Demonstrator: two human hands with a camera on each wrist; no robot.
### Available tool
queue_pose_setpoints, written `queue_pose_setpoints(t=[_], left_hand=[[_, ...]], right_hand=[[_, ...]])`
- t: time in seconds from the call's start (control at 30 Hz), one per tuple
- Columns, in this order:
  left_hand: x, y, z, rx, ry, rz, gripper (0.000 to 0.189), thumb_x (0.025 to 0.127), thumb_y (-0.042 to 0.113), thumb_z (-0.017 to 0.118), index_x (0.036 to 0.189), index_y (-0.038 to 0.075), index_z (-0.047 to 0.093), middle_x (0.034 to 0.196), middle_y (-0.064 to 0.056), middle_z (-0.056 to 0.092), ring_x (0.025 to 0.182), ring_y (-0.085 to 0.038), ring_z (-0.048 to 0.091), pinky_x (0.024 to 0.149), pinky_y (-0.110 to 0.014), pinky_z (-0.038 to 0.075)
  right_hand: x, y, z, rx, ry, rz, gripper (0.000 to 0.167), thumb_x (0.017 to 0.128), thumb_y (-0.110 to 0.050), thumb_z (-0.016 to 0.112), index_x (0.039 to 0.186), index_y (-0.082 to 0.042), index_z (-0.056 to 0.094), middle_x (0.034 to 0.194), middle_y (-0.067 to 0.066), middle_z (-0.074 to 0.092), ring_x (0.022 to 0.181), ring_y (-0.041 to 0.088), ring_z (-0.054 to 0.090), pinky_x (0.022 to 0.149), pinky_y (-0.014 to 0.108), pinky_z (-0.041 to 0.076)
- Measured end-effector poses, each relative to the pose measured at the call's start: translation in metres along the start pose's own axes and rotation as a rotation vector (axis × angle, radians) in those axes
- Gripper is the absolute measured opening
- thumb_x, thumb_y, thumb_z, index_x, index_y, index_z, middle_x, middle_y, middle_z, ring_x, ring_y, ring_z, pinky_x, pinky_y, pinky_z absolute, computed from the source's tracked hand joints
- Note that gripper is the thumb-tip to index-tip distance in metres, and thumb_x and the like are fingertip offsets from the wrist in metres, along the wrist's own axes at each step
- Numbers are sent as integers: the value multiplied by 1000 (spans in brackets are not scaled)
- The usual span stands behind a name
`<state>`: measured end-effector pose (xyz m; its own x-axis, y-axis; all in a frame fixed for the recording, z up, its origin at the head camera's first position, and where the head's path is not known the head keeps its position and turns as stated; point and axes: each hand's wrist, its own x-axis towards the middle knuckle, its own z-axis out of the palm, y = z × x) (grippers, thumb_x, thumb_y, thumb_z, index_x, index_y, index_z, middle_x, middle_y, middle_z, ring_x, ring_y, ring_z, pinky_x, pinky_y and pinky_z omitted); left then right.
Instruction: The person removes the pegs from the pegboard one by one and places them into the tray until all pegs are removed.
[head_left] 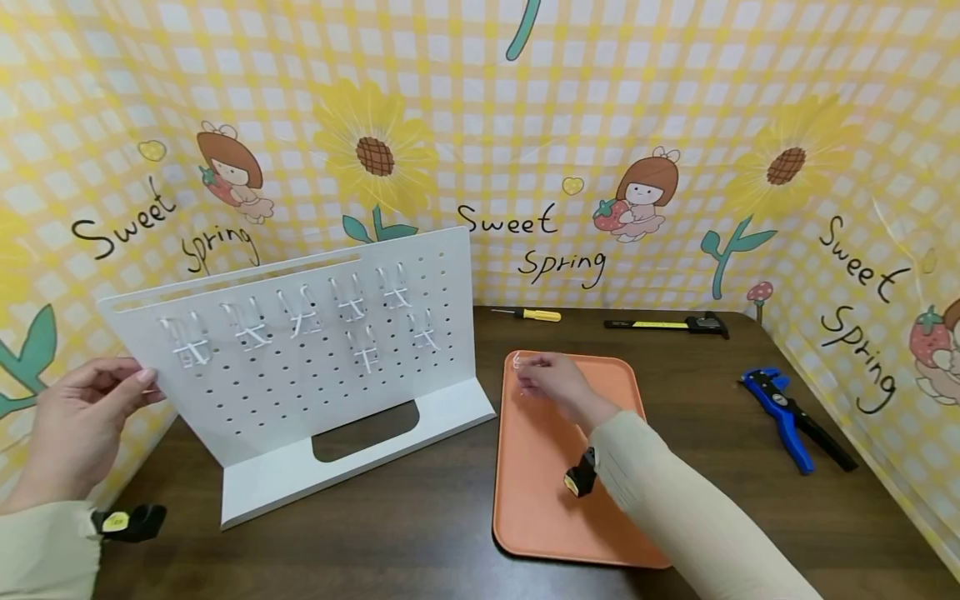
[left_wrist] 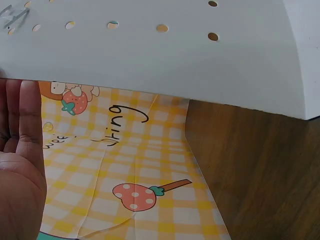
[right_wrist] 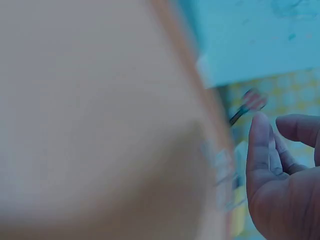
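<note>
A white pegboard [head_left: 300, 392] stands upright on the table, with several clear-and-white hooks [head_left: 300, 315] hung in its upper rows. My left hand [head_left: 82, 421] pinches the board's left edge between thumb and fingers. In the left wrist view only part of that hand [left_wrist: 20, 165] shows, just below the board's edge. Over the far left corner of the orange tray [head_left: 536, 500] is my right hand [head_left: 553, 382], close to a white hook [head_left: 517, 360]. The right wrist view shows this hand [right_wrist: 280, 185] with a gap between its fingertips, beside blurred hooks [right_wrist: 222, 172] on the tray.
A yellow-handled screwdriver [head_left: 540, 316] and a black caliper [head_left: 663, 324] lie along the table's back edge. Blue-and-black wire strippers [head_left: 783, 421] lie to the right of the tray. Yellow checked cloth [head_left: 480, 167] hangs around the back and sides.
</note>
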<state>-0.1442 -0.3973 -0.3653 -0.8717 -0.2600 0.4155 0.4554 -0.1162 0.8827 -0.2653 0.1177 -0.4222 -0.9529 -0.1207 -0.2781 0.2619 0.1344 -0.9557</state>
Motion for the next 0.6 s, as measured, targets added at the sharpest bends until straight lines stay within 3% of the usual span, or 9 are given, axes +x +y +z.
queue_pose_setpoints(t=[0.17,0.33,0.6], left_hand=[[-1,1,0,7,-2,2,17,96,-16,60,100,-4,71,92,-5,67,78,-11,68,69,-17,59],[-1,0,0,27,5,1,16,96,-15,61,100,-3,71,92,-4,67,79,-10,67,70,-16,59],[0,2,1,46,15,-11,15,96,-13,63,100,-2,72,91,-4,67,77,-10,67,69,-16,58]], right_hand=[[-6,-40,22,106,-113,-62,24,106,-3,57,126,10,59,116,23,67,97,24,69,86,33,60],[-9,-76,45,210,-208,-72,28,107,-2,55,131,10,56,116,20,66,94,18,67,85,27,60],[-14,-108,74,330,-310,-73,28,107,-6,57,131,8,57,106,13,67,92,17,67,85,25,59]])
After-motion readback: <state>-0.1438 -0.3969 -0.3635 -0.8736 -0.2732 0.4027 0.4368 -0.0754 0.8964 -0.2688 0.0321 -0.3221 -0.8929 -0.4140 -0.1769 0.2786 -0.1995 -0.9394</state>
